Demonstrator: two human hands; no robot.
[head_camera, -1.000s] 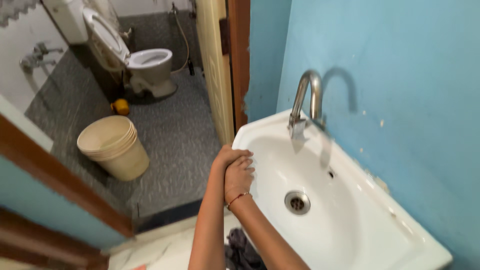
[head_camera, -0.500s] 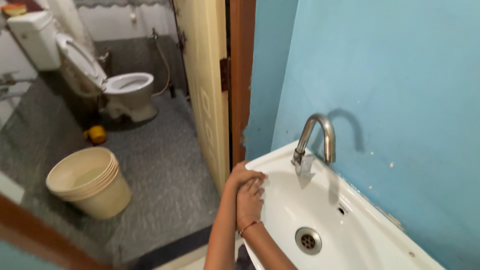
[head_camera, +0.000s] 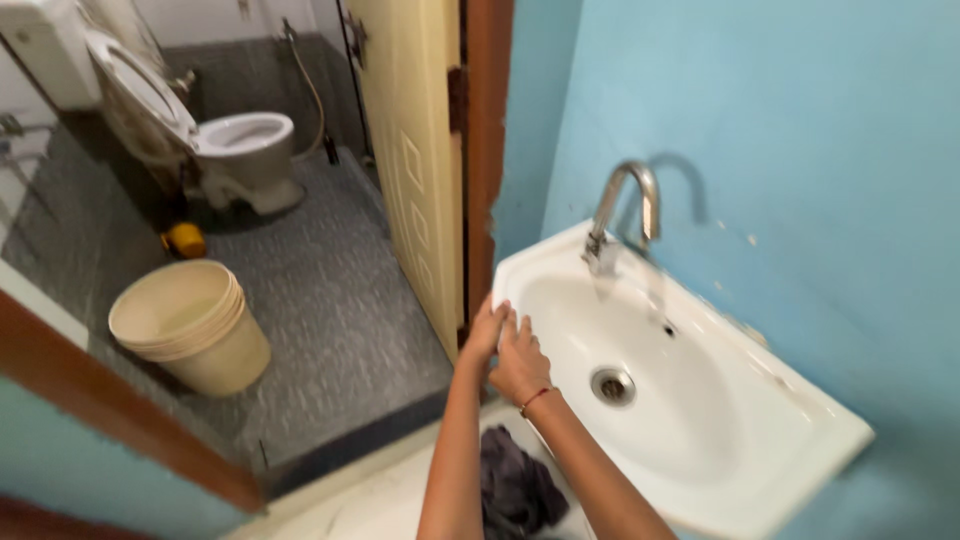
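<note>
My left hand and my right hand are pressed together over the near left rim of a white wall-mounted wash basin. A thin red band circles my right wrist. Neither hand holds an object; the fingers lie against each other. A curved metal tap stands at the back of the basin, with the round drain in the bowl to the right of my hands. No water stream is visible.
A blue wall backs the basin. A cream door with a brown frame opens to a grey-floored toilet room with a white toilet, a beige bucket and a small yellow object. Dark cloth lies below.
The view has shifted, so the basin and tap sit further right in frame. My hands stay pressed together at the basin's left rim, with small changes in finger position.
</note>
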